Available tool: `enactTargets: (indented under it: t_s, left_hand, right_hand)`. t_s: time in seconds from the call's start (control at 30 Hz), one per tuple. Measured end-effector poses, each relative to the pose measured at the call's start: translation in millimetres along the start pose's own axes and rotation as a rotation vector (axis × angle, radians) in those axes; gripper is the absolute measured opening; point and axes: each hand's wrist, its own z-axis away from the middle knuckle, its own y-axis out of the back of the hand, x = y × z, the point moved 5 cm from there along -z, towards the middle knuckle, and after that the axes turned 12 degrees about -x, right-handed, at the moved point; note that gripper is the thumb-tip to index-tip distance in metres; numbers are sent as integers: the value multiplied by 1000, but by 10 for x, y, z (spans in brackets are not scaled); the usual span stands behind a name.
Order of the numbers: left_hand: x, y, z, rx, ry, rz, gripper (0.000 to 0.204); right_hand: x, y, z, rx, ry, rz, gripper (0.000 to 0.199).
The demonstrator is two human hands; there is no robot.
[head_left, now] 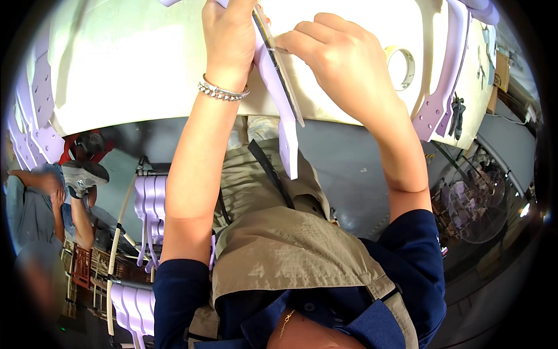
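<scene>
My left hand (229,35), with a beaded bracelet on its wrist, is closed around the upper part of a long lilac strip (285,110). The strip lies across the near edge of the white table (133,64) and its lower end hangs past the edge over my lap. A thin flat metal tool (285,81) with a dark edge lies along the strip. My right hand (340,61) pinches this tool with its fingertips close to my left hand. The strip's top end is hidden behind my left hand.
A roll of tape (403,67) sits on the table right of my hands. Curved lilac pieces (444,81) and a dark tool (457,113) lie at the right edge; more lilac pieces (35,110) at the left. A rack of lilac pieces (148,203), a fan (474,203) and a seated person (52,198) are around.
</scene>
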Motion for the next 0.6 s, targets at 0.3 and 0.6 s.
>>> enactTargets:
  t_s: [0.3,0.6]
  left_hand:
    - [8,-16,17,18,-11,77,28]
    - [-59,73,-25,-67,-12,73,27]
  right_hand:
    - [-15,-15,72,-62,12,-33,7]
    - [-8,-115,303,-162,20,-189,19]
